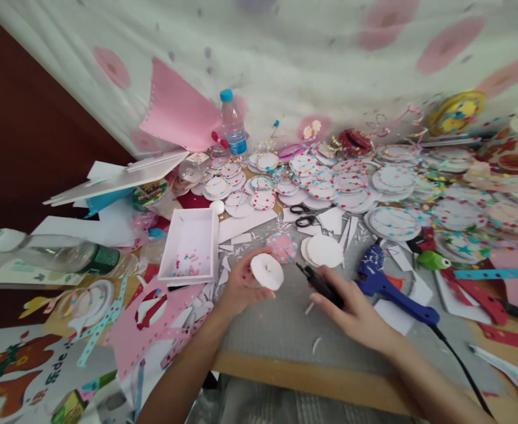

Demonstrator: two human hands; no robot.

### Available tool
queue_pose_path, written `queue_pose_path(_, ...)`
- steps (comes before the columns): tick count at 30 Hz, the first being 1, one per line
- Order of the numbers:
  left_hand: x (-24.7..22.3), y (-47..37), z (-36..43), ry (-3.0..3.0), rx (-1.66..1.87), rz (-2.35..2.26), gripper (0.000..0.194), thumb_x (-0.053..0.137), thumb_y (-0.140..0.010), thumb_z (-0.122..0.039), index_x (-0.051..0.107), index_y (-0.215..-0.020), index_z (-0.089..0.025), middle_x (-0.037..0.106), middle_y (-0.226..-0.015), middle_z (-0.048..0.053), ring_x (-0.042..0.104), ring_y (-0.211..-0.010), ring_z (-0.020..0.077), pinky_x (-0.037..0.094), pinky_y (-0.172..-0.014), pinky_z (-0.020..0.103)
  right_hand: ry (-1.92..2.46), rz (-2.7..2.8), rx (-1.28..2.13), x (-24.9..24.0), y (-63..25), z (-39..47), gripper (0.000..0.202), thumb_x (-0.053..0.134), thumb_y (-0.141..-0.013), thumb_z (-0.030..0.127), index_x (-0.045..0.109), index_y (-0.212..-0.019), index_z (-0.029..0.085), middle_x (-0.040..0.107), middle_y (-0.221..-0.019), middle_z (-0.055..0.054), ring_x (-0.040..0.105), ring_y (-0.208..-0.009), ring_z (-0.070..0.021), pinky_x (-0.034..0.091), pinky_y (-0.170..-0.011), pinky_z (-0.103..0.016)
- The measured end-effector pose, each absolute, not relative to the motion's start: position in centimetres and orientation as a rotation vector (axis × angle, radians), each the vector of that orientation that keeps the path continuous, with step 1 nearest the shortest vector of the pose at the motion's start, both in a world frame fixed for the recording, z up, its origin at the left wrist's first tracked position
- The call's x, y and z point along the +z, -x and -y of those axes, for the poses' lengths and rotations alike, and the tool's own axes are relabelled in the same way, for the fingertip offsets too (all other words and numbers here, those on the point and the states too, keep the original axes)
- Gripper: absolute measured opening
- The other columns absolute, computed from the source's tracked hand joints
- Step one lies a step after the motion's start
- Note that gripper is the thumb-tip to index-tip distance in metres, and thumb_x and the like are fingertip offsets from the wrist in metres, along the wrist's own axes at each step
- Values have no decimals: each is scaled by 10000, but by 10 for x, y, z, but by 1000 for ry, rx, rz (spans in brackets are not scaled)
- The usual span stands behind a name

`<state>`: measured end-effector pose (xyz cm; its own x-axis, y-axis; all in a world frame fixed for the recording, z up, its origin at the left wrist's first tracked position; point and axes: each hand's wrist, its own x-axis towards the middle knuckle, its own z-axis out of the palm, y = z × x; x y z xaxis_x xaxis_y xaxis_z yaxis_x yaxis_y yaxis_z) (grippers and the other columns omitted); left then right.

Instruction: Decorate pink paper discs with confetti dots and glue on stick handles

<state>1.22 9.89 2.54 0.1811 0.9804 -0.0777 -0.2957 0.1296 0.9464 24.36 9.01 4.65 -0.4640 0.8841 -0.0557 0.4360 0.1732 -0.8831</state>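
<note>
My left hand (245, 285) holds a white paper disc (266, 272) by its edge, with a small bump at its middle. A slim black-handled tool (323, 285) lies in my closed right hand (351, 306); its dark tip points toward the disc, apart from it, and I cannot make out its exact kind. Just behind the disc is a pink round piece (282, 246) edged with blue dots. White round discs (324, 251) are stacked beyond my right hand. To the right, a blue hot glue gun (385, 282) rests on the grey mat (276, 335).
A white box (189, 244) with small confetti stands left of my hands. Black scissors (304, 215) lie among paper scraps. Piles of dotted discs (321, 179) fill the back. A water bottle (233, 126) stands behind; another bottle (65, 256) lies at left. The glue gun's cord (462, 365) runs forward.
</note>
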Motion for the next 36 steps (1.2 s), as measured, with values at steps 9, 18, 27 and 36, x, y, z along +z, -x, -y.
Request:
queue_pose_path(9, 25, -10, -95, -1115, 1256, -882, 795, 908, -475, -294, 509, -1160, -240, 617, -1196, 116, 603, -1089, 281, 495, -877, 384, 1267, 2346, 1193, 49, -242, -87, 336, 360, -964, 453, 559, -1016, 188, 677, -746, -51, 647, -665, -200, 395, -575, -269)
queue_pose_path(18, 30, -9, -93, -1283, 1242, -1020, 813, 894, -499, -344, 510, -1206, -229, 611, -1190, 110, 593, -1092, 274, 446, -960, 405, 1328, 2414, 1200, 54, -236, -87, 342, 369, -952, 492, 539, -913, 197, 636, -644, -32, 633, -585, -188, 322, -508, -257)
queue_pose_path(27, 27, -7, -90, -1224, 1123, -996, 852, 886, -524, -348, 473, -1259, -224, 652, -1160, 132, 621, -1023, 262, 470, -899, 382, 1320, 2397, 1289, 55, -242, -92, 344, 377, -951, 496, 546, -886, 203, 638, -646, -27, 615, -582, -176, 322, -517, -256)
queue_pose_path(36, 30, -8, -91, -1283, 1117, -1083, 853, 881, -516, -368, 514, -1272, -222, 670, -1105, 101, 618, -1040, 281, 471, -919, 399, 1327, 2456, 1274, 58, -246, -94, 373, 372, -942, 523, 554, -876, 204, 657, -673, -38, 631, -615, -194, 327, -536, -265)
